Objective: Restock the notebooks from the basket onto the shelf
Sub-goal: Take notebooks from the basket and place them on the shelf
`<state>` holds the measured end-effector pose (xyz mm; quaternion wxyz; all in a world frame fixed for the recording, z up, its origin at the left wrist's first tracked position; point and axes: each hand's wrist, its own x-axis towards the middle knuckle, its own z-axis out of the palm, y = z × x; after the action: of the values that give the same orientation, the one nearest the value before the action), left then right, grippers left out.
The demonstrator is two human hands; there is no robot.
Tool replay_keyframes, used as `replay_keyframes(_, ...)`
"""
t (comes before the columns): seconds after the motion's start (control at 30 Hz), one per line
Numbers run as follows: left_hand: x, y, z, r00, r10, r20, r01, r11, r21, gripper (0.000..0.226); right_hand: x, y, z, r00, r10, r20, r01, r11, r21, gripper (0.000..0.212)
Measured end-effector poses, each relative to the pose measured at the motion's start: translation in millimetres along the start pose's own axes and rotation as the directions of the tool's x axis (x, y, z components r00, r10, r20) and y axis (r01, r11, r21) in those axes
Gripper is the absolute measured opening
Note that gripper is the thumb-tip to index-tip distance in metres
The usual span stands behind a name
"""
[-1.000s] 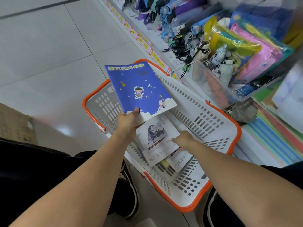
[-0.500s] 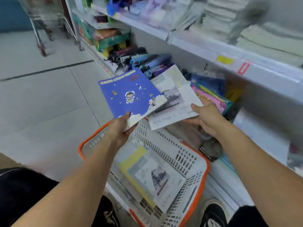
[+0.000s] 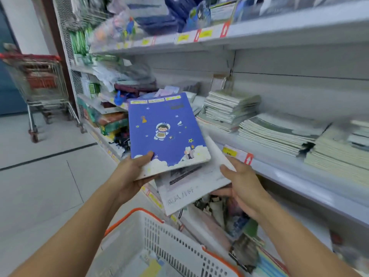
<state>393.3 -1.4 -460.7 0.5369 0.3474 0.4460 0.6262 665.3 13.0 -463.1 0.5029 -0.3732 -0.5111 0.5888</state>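
My left hand (image 3: 130, 172) grips the near edge of a blue notebook (image 3: 165, 130) with an astronaut on its cover, thumb on top. My right hand (image 3: 242, 184) holds a white notebook (image 3: 191, 184) with grey print by its right side; its upper part lies under the blue one. Both are raised in front of the middle shelf (image 3: 283, 166), where stacks of pale notebooks (image 3: 279, 130) lie flat. The white basket with an orange rim (image 3: 171, 244) stands below, at the bottom of the view, with at least one booklet showing inside.
A shelf above (image 3: 259, 35) carries packaged stationery and price tags. The lower shelf (image 3: 229, 222) below my right hand is crowded with dark items and folders. A metal shopping trolley (image 3: 40, 86) stands at the far left on the tiled floor.
Both hands have lifted the two notebooks from over the basket up to the level of the middle shelf, and my view has tilted up from the basket to the shelves.
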Motion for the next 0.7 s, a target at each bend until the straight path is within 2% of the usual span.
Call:
replay_keyframes(0.13,-3.0,7.2,-8.7,0.995,0.034,-0.096,-0.044,0.993,-0.111,0.020,0.7,-19.7,-3.1,0.957,-0.192,-0.219,0.193,0.981,-0.017,0.027)
replay_keyframes(0.23,-2.0,13.3,-13.3,0.977,0.116,-0.181,-0.133,0.987,-0.088,0.027,7.1,-34.1,-9.1,0.903,-0.261,-0.342,0.301,0.951,0.069,0.029)
replay_keyframes(0.3,0.2,12.1,-14.7,0.961,0.134,-0.240,-0.147,0.989,-0.035,0.037,10.8,-37.9,-11.6,0.909,-0.237,-0.344,0.310,0.934,0.176,0.029)
replay_keyframes(0.4,4.0,5.4,-11.4,0.944,0.143,-0.297,-0.124,0.989,0.083,0.040,14.3,-33.2,-7.5,0.938,-0.178,-0.297,0.258,0.932,0.255,0.028)
replay_keyframes(0.5,4.0,-0.5,1.1,0.973,0.101,-0.207,-0.091,0.994,0.058,0.039,18.2,-20.5,4.7,0.953,-0.151,-0.261,0.208,0.956,0.207,0.030)
replay_keyframes(0.6,-5.3,2.7,21.3,0.993,0.098,-0.071,-0.099,0.995,-0.015,0.034,20.4,-11.1,16.5,0.934,-0.202,-0.295,0.217,0.976,0.020,0.028)
replay_keyframes(0.7,-15.9,7.0,41.7,0.993,0.110,0.053,-0.110,0.994,-0.001,0.052,17.9,-8.5,22.3,0.903,-0.314,-0.294,0.271,0.946,-0.178,0.024)
